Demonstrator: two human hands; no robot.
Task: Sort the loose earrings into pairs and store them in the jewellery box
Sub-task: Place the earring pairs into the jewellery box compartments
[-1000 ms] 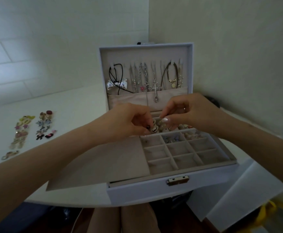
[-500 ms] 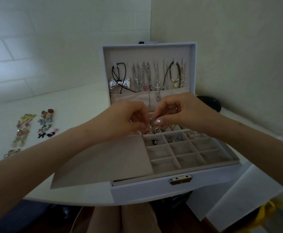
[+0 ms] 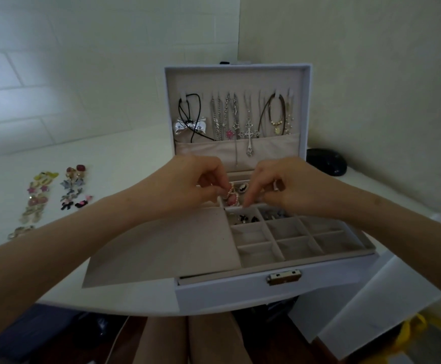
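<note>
Pink beaded earring point(image 3: 231, 197) pinched in the left hand point(image 3: 190, 183) over the box's point(image 3: 266, 287) back cells; right hand point(image 3: 282, 187) fingers curled, grip unclear — storing step. Next: settle it in one cell.

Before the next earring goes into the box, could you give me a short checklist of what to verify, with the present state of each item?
1. Jewellery box lid open, tray reachable: ok.
2. Free compartments: ok; the front two rows of the tray look empty.
3. Left hand has a firm grip on the pink beaded earring: ok, pinched at the fingertips.
4. Right hand free to take over: cannot tell; its fingertips point down at a back compartment, and whether they hold anything is hidden.
5. Held earring has its partner: cannot tell; the pieces overlap.
6. Loose earrings left on the table: not ok, two rows still unsorted.
</note>
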